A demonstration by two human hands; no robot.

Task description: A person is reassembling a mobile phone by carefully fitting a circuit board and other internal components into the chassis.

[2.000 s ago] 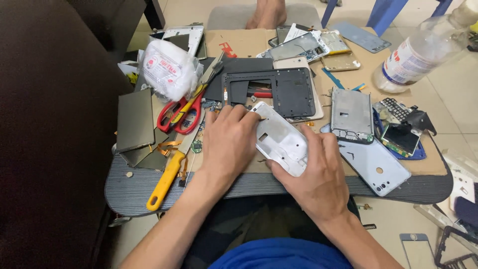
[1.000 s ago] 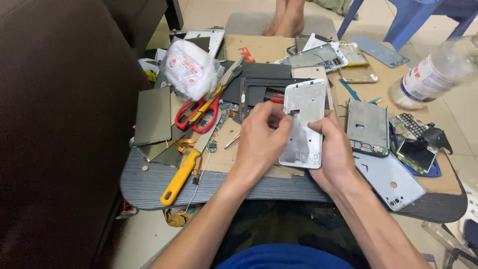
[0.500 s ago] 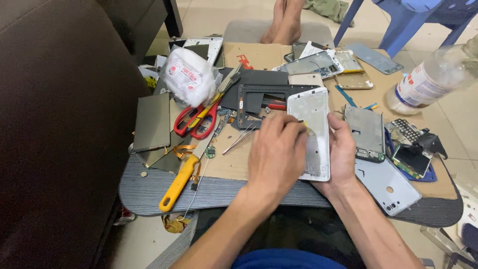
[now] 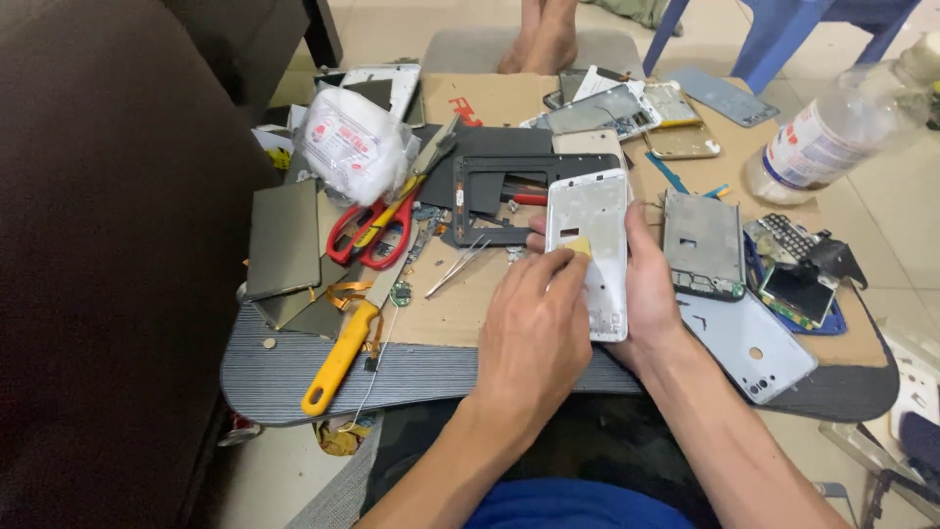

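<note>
Nearest, a white phone frame (image 4: 593, 250) is cradled upright from behind in the right hand (image 4: 648, 294), fingers wrapped round its edge so its inner face is steadied, while a small yellow pick (image 4: 580, 246) is pinched by the left hand (image 4: 534, 333) against the frame's upper part. Just beyond, tweezers (image 4: 460, 263) and a dark rectangular jig (image 4: 519, 191) are left within reach on the cardboard sheet (image 4: 450, 304), with red scissors (image 4: 377, 230) to the left. Farther off, loose phone parts and a clear plastic bottle (image 4: 837, 132) are pushed toward the table's far edge.
</note>
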